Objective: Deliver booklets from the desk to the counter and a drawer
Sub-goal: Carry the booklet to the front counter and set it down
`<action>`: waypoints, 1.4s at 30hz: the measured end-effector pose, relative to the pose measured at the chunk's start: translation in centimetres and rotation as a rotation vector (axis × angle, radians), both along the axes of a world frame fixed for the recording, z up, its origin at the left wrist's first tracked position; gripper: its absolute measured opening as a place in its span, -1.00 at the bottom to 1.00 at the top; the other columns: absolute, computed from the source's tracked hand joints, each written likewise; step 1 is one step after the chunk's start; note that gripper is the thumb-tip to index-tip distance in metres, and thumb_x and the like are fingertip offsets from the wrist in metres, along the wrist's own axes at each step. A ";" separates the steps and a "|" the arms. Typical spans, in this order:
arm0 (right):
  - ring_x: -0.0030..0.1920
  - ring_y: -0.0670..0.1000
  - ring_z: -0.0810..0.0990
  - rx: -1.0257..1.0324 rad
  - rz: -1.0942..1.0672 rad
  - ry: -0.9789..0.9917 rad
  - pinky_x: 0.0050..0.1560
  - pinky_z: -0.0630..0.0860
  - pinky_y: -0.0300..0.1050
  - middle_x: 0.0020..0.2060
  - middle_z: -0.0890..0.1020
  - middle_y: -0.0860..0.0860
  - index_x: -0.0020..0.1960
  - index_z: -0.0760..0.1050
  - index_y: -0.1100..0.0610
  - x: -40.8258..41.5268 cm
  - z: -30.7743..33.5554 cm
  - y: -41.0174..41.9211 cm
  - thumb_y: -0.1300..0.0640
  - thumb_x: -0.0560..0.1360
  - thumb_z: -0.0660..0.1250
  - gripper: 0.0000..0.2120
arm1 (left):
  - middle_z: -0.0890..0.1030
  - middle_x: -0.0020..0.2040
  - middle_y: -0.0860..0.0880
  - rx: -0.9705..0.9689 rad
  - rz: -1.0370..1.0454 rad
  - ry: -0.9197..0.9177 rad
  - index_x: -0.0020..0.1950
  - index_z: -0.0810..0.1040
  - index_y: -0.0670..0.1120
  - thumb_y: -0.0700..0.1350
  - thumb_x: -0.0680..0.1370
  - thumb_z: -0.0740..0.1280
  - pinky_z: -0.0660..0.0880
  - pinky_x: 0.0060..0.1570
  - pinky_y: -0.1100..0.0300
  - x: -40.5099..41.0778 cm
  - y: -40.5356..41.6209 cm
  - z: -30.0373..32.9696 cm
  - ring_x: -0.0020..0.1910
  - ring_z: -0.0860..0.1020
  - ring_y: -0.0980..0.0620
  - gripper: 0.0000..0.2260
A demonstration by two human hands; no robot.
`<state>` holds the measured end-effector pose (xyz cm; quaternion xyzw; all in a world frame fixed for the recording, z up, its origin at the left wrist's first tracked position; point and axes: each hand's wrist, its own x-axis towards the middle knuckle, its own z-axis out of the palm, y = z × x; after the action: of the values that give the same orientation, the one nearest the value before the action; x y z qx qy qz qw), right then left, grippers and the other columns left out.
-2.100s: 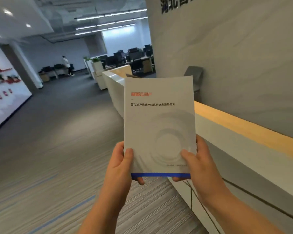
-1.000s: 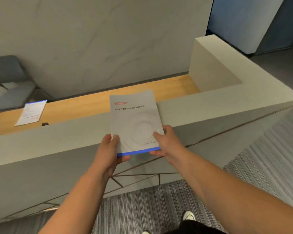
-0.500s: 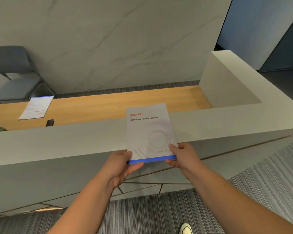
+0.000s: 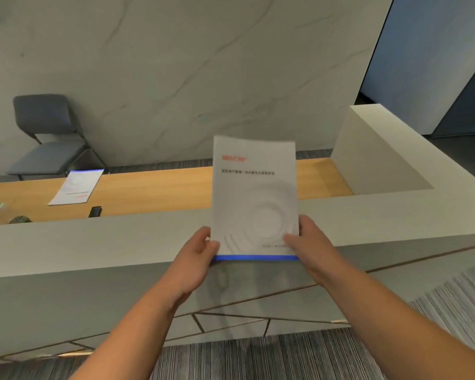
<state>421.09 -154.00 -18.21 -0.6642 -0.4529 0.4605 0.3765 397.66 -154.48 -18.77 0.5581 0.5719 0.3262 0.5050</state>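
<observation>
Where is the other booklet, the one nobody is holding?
In the head view, the loose booklet lies flat at left on the wooden desk behind the counter ledge, in front of the grey chair.

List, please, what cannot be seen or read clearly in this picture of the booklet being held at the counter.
- Head view: title print on the held booklet is blurred, unreadable.
- Both hands' fingers are under the booklet; left hand and right hand show only thumbs on top.
- Second booklet on the wooden surface: print too small.
- Dark object and green item are partly hidden by the counter ledge.
</observation>
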 end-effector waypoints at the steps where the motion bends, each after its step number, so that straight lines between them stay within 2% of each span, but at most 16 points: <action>1: 0.02 -0.08 0.56 0.082 0.010 -0.030 0.00 0.51 -0.20 0.07 0.58 -0.05 0.22 0.41 0.04 -0.2 0.6 0.4 0.27 0.50 0.23 -0.68 | 0.67 0.01 -0.16 0.070 -0.019 0.065 0.08 0.51 -0.01 -0.09 0.60 0.19 0.53 0.13 -0.06 0.1 0.5 0.6 0.05 0.62 -0.15 -0.86; 5: 0.07 -0.29 0.53 0.315 0.060 -0.030 0.05 0.39 -0.50 0.10 0.54 -0.17 0.32 0.33 0.01 -1.1 0.9 2.0 0.32 0.59 0.16 -0.63 | 0.53 0.23 0.12 0.279 0.067 0.136 0.36 0.41 -0.01 -0.13 0.64 0.15 0.41 0.15 0.17 1.4 3.1 2.5 0.19 0.50 0.10 -0.71; 7: 0.11 -0.37 0.50 0.343 0.078 -0.056 0.12 0.33 -0.57 0.16 0.52 -0.21 0.39 0.32 0.05 -1.2 -0.1 2.5 0.35 0.59 0.16 -0.58 | 0.48 0.24 0.13 0.308 0.105 0.162 0.42 0.36 -0.02 -0.18 0.64 0.14 0.31 0.14 0.25 1.6 4.0 2.1 0.22 0.43 0.13 -0.66; 12: 0.23 0.04 0.48 0.216 0.078 -0.204 0.18 0.31 -0.23 0.24 0.52 0.07 0.42 0.25 0.15 -1.5 -2.3 3.0 0.34 0.60 0.12 -0.60 | 0.44 0.26 0.13 0.251 0.003 0.254 0.46 0.29 -0.03 -0.19 0.66 0.11 0.26 0.12 0.34 1.0 4.3 -1.3 0.22 0.39 0.15 -0.64; 15: 0.29 0.15 0.47 0.153 0.068 -0.226 0.17 0.30 -0.22 0.28 0.50 0.13 0.41 0.23 0.16 -1.8 -2.0 3.5 0.32 0.60 0.13 -0.61 | 0.43 0.24 0.13 0.234 -0.005 0.267 0.45 0.31 -0.05 -0.21 0.65 0.11 0.28 0.17 0.29 1.1 4.6 -1.4 0.22 0.39 0.14 -0.64; 18: 0.21 0.11 0.51 0.134 0.061 -0.184 0.01 0.40 -0.25 0.14 0.52 0.05 0.36 0.30 0.15 -1.6 -1.2 3.1 0.32 0.58 0.13 -0.65 | 0.52 0.16 0.07 0.227 0.053 0.262 0.33 0.44 -0.11 -0.21 0.62 0.16 0.36 0.09 0.22 0.5 4.2 -1.0 0.15 0.48 0.07 -0.71; 20: 0.12 0.04 0.55 0.111 0.073 -0.125 -0.12 0.44 -0.31 0.06 0.54 -0.03 0.32 0.32 0.10 -1.4 -0.8 2.0 0.29 0.57 0.16 -0.66 | 0.62 -0.12 0.09 0.199 0.107 0.212 0.05 0.58 -0.06 -0.18 0.60 0.23 0.45 -0.11 0.18 -0.4 3.3 -0.5 -0.12 0.55 0.09 -0.86; 22: 0.09 0.04 0.61 0.047 0.060 -0.008 -0.02 0.59 -0.08 0.07 0.60 -0.02 0.26 0.36 0.03 -1.5 -1.3 1.1 0.25 0.53 0.22 -0.66 | 0.56 -0.37 0.13 0.098 0.145 0.061 -0.22 0.58 -0.03 -0.18 0.60 0.25 0.57 -0.18 0.11 -1.4 2.2 -0.5 -0.33 0.51 0.15 -0.78; 24: 0.08 0.11 0.64 -0.015 0.016 0.086 0.08 0.61 0.18 0.10 0.63 0.07 0.19 0.41 0.03 -1.9 -2.2 0.2 0.25 0.48 0.24 -0.70 | 0.61 -0.32 0.01 -0.041 0.154 -0.081 -0.22 0.59 -0.11 -0.20 0.61 0.25 0.64 -0.23 0.12 -1.7 0.9 -0.9 -0.30 0.55 0.08 -0.77; 25: 0.05 0.11 0.65 -0.029 0.004 0.100 0.06 0.63 0.16 0.08 0.63 0.09 0.18 0.44 0.06 -2.2 -2.4 -0.3 0.27 0.49 0.23 -0.71 | 0.61 -0.26 -0.08 -0.091 0.173 -0.094 -0.19 0.58 -0.18 -0.21 0.62 0.24 0.63 -0.28 0.18 -1.7 0.5 -1.4 -0.28 0.57 0.03 -0.78; 28: -0.13 -0.04 0.61 -0.029 0.011 0.061 -0.17 0.60 -0.16 -0.10 0.61 -0.02 0.20 0.46 0.15 -3.1 -3.4 -1.6 0.34 0.55 0.16 -0.72 | 0.53 -0.22 -0.20 -0.170 0.241 -0.086 -0.18 0.50 -0.29 -0.22 0.61 0.25 0.62 -0.34 0.24 -1.8 -0.2 -3.3 -0.24 0.56 -0.07 -0.80; 31: -0.21 0.00 0.56 -0.046 -0.052 0.020 -0.29 0.50 -0.17 -0.08 0.59 0.07 0.30 0.32 0.03 -3.8 -4.1 -2.4 0.30 0.55 0.18 -0.64 | 0.38 -0.24 -0.21 -0.174 0.239 -0.037 -0.21 0.42 -0.23 -0.19 0.58 0.29 0.64 -0.28 0.16 -2.5 0.0 -5.1 -0.23 0.52 -0.14 -0.80; 35: -0.07 0.03 0.57 -0.076 -0.118 -0.019 -0.13 0.58 -0.05 0.08 0.54 0.12 0.15 0.29 0.04 -4.2 -4.2 -2.4 0.26 0.55 0.24 -0.76 | 0.30 -0.29 -0.16 -0.156 0.258 0.050 -0.28 0.34 -0.19 -0.17 0.56 0.32 0.66 -0.26 0.11 -2.7 0.1 -5.5 -0.27 0.47 -0.16 -0.74; 38: -0.01 0.10 0.61 -0.096 -0.116 -0.018 0.03 0.63 0.07 0.08 0.54 0.14 0.19 0.31 0.07 -4.2 -3.8 -2.5 0.22 0.53 0.28 -0.73 | 0.18 -0.38 -0.08 -0.077 0.266 0.083 -0.37 0.27 -0.14 -0.19 0.54 0.34 0.65 -0.29 0.11 -2.4 -0.1 -4.9 -0.33 0.38 -0.12 -0.66; 40: 0.01 0.09 0.58 -0.126 -0.120 0.042 0.07 0.63 0.06 0.05 0.52 0.11 0.25 0.31 0.13 -4.1 -3.2 -2.7 0.21 0.55 0.27 -0.70 | 0.22 -0.39 -0.07 -0.075 0.282 0.100 -0.34 0.24 -0.14 -0.14 0.52 0.35 0.67 -0.26 0.02 -2.8 -0.5 -4.3 -0.37 0.45 -0.12 -0.66; 42: -0.05 0.06 0.55 -0.140 -0.144 0.038 0.02 0.61 0.03 -0.04 0.51 0.07 0.26 0.32 0.15 -3.5 -2.6 -3.2 0.19 0.56 0.24 -0.71 | 0.41 -0.32 -0.08 -0.077 0.273 0.164 -0.22 0.30 -0.16 -0.07 0.53 0.32 0.65 -0.22 -0.07 -3.3 -1.2 -2.9 -0.33 0.58 -0.11 -0.73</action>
<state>417.63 -157.16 -20.83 -0.7108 -0.3636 0.4753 0.3697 394.33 -155.69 -21.71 0.4802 0.6937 0.3233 0.4285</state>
